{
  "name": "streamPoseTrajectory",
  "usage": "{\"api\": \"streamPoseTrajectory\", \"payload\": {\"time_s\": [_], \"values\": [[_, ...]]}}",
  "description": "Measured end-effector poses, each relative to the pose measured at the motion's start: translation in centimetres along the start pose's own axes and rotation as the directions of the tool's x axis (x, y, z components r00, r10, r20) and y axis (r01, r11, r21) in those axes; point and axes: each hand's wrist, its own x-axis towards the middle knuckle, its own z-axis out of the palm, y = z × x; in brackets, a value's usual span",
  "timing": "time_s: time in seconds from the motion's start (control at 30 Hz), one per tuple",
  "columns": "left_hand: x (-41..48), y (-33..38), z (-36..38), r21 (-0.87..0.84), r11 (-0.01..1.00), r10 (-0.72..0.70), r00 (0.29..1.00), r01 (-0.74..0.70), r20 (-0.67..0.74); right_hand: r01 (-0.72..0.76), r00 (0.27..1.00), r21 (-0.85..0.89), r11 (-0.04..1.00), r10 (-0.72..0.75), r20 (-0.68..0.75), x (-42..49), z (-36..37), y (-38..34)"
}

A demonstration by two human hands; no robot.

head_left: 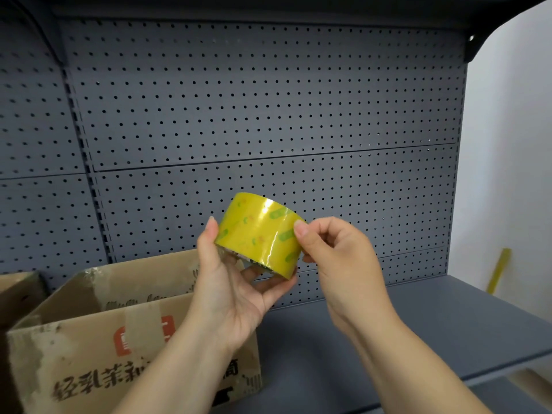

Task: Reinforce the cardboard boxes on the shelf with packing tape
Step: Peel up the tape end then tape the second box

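- Head view: your left hand (227, 294) clamped the tape roll (257, 234) by its rims, above the middle of the shelf (388, 339); judged light, slick.
- Your right hand (337, 258) pinched its outer film.

A glossy roll of yellow packing tape (260, 234) with green marks is tilted in the air above the right end of the open cardboard box (89, 348), gripped by the left hand (233, 294) and pinched by the right hand (337, 258). That box is worn, tape-patched and printed with a red logo. A second cardboard box (18, 291) shows just to its left.
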Motion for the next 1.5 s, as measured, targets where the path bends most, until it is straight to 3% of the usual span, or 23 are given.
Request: {"api": "streamPoseTrajectory", "payload": {"time_s": [0.17, 0.3, 0.4, 0.57, 0.83, 1.0, 1.07, 1.13, 1.2, 1.27, 1.4, 1.5], "values": [[-0.2, 0.1, 0.6, -0.115, 0.993, -0.035, 0.999, 0.030, -0.040, -0.061, 0.998, 0.293, 0.954, 0.060, 0.012, 0.2, 0.7, 0.3], [-0.3, 1.1, 0.4, -0.282, 0.957, -0.078, 0.997, 0.068, -0.025, -0.112, 0.992, 0.513, 0.851, 0.122, 0.015, 0.3, 0.5, 0.6], [-0.2, 2.1, 0.1, -0.290, 0.956, -0.065, 0.997, 0.053, -0.031, -0.138, 0.989, 0.558, 0.818, 0.149, 0.026, 0.3, 0.1, 0.8], [-0.5, 2.1, 0.2, -0.213, 0.974, -0.082, 0.997, 0.079, -0.006, -0.154, 0.988, 0.477, 0.865, 0.145, 0.056, 0.1, 0.1, 0.4], [-1.0, 1.5, 0.3, -0.156, 0.981, -0.113, 0.993, 0.114, 0.019, 0.019, 0.999, 0.253, 0.967, -0.011, -0.033, 0.7, -0.7, 0.0], [-1.2, 1.3, 0.2, -0.159, 0.975, -0.157, 0.987, 0.158, 0.014, -0.048, 0.996, 0.199, 0.979, 0.061, -0.059, 1.4, -2.5, 1.1], [-1.2, 1.2, 0.1, -0.162, 0.972, -0.169, 0.985, 0.169, 0.014, -0.120, 0.991, -0.015, 0.993, 0.119, -0.061, 1.6, -3.4, 2.9], [-1.1, 1.0, 0.0, -0.167, 0.970, -0.178, 0.984, 0.177, 0.011, -0.171, 0.985, -0.351, 0.921, 0.166, -0.044, 1.6, -4.2, 5.5], [-1.0, 0.7, 0.0, -0.167, 0.970, -0.178, 0.984, 0.176, 0.002, -0.116, 0.980, -0.664, 0.739, 0.193, 0.043, 1.4, -4.7, 8.8], [-0.8, 0.5, -0.1, -0.165, 0.970, -0.183, 0.983, 0.180, -0.003, 0.004, 0.955, -0.845, 0.535, 0.250, 0.163, 0.8, -4.9, 11.8], [-0.5, 0.1, -0.2, -0.165, 0.969, -0.187, 0.982, 0.184, -0.009, 0.189, 0.900, -0.959, 0.209, 0.354, 0.255, -1.3, -5.3, 15.6], [-0.4, 0.0, -0.2, -0.173, 0.963, -0.211, 0.977, 0.206, -0.010, 0.267, 0.863, -0.958, 0.102, 0.417, 0.285, -2.0, -5.5, 17.5]]}}
